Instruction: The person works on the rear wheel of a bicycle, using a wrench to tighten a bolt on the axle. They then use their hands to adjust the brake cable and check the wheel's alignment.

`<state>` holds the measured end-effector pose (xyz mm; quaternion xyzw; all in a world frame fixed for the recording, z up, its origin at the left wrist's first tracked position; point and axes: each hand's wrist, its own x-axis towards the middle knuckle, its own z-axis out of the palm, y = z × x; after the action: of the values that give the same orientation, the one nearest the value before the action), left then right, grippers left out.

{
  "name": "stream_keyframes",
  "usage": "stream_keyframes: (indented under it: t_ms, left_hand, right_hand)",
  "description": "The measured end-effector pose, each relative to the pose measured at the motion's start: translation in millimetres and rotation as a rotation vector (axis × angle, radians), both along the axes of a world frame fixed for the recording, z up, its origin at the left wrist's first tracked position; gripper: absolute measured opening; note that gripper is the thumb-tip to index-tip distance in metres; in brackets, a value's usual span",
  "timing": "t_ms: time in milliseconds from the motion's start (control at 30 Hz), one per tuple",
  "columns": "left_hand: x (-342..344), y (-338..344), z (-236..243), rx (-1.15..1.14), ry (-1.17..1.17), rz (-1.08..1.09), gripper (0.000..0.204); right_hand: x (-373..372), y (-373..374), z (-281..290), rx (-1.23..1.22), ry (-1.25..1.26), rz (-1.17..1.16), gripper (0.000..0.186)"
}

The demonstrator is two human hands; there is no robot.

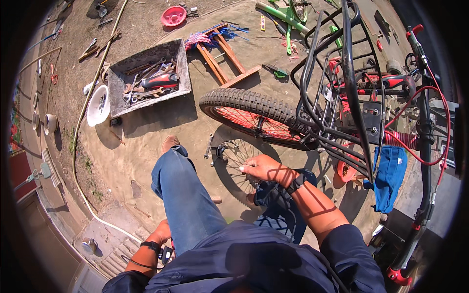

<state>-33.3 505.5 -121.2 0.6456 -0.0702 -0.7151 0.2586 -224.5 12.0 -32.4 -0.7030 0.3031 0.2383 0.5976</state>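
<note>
My right hand (264, 168) is held over the ground between my legs, below the bicycle's knobbly black tyre (244, 99). Its thumb and fingers are closed in a pinch; whatever they may hold is too small to make out. Red spokes (239, 118) fill the wheel, and a black rear rack (348, 83) rises to the right. Low beside my left knee is my left hand (163, 230), its fingers mostly hidden by the trouser leg. A metal wrench (208, 147) lies on the ground left of my right hand.
A grey tray (113, 88) holds several wrenches and a red-and-black tool; a white bowl (96, 117) leans beside it. Behind are a wooden folding frame (242, 76) and a red basin (173, 16). Handlebars (424, 117) with red cables stand right, near a blue cloth (391, 171). A hose (74, 146) runs left.
</note>
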Motion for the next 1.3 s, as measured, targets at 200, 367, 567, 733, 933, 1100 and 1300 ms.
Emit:
stream_keyframes:
  t_ms: [200,367,567,733,933,1100,1300]
  left_hand:
    - [-53.0,-32.8,22.6,0.019,0.082,0.084,0.042]
    - [-83.0,-64.9,19.9,0.087,0.114,0.107,0.039]
    - [-98.4,-73.6,-1.4,0.123,0.12,0.133,0.036]
    - [-95.9,-75.0,-24.7,0.112,0.073,0.144,0.034]
    - [-66.3,-66.2,-51.7,0.087,-0.071,0.156,0.031]
    - [-22.9,-62.0,-30.7,0.164,-0.256,0.386,0.029]
    - [13.4,-85.8,-3.1,0.036,-0.443,0.575,0.021]
  right_hand:
    - [-19.3,7.4,2.0,-0.007,-0.076,0.083,0.042]
    - [-39.5,0.1,-8.3,0.095,0.122,-0.025,0.038]
    - [-54.0,-10.2,-41.8,0.036,0.181,-0.069,0.044]
    - [-57.1,-10.5,-61.3,-0.026,0.063,-0.065,0.042]
    - [-80.1,-1.4,-58.5,-0.017,-0.031,-0.139,0.027]
    - [-105.1,6.7,-14.4,0.051,-0.12,-0.354,0.027]
    - [-156.0,6.1,7.6,0.259,-0.338,-0.794,0.022]
